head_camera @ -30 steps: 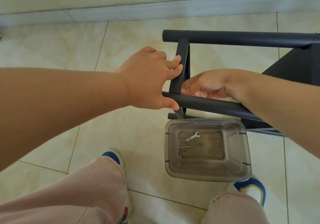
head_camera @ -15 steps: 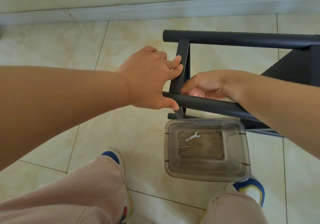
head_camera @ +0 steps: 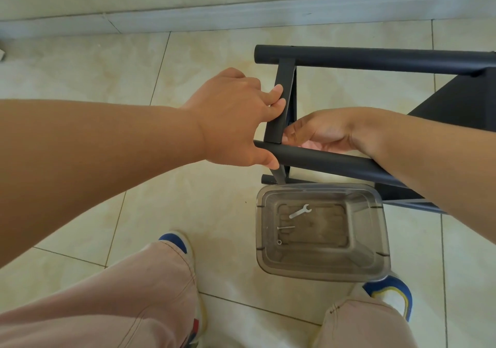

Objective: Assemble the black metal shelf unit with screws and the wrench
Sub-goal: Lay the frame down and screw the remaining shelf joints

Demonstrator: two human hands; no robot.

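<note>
While hands (head_camera: 236, 116) grip, round tubes (head_camera: 375, 59) gleam.

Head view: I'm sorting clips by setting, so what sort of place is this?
Probably an indoor room in a home: a glossy beige tiled floor meets a pale wall along a grey skirting board, and the black shelf frame lies on the floor, not a workbench.

Around you: tiled floor, baseboard, tub, shoes.
Your clear plastic tub (head_camera: 370, 267) sits on the beige tiled floor (head_camera: 134, 208) between your blue-toed shoes (head_camera: 175, 241), with a grey baseboard (head_camera: 241, 16) running along the far wall.
</note>
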